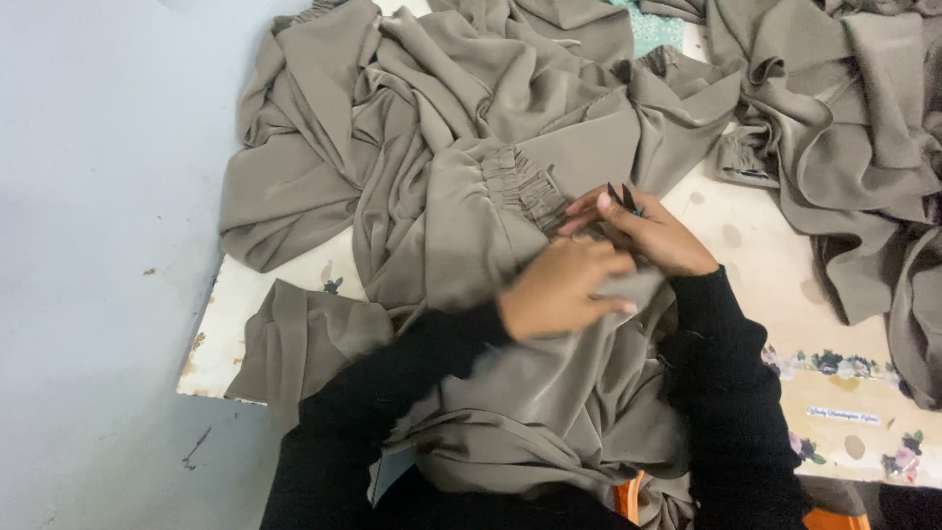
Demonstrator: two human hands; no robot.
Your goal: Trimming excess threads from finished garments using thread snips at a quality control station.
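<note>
taupe garment [471, 206] with a gathered elastic band lies bunched across the white bench [756, 265], spilling over its near edge onto the person's lap. left hand [559, 287] lies curled on the fabric, pinching a fold near the band. right hand [648, 234] grips small black thread snips [622, 198], blades pointing up, just beside the gathers. more taupe cloth [863, 128] is heaped at the right.
</note>
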